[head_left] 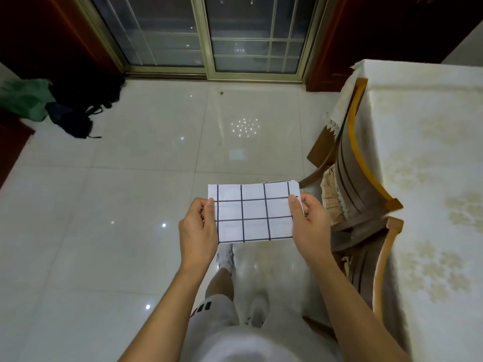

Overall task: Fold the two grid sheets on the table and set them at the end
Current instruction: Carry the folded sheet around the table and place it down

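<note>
I am pinching the folded grid sheet (254, 212) at both side edges, left hand (198, 228) and right hand (308, 223), above the floor (130, 205) beside the desk (431, 152), and any slackening grip is risking the layers sliding apart.

Bare forearms (167, 304), white shorts (217, 320) with black stripes, white sneakers (226, 256)

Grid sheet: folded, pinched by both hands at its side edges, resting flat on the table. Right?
Not quite. The grid sheet is folded, and the left hand and right hand do pinch its side edges, but it is not on the table. The head view shows it held in the air over the tiled floor, with the table off to the right.
</note>
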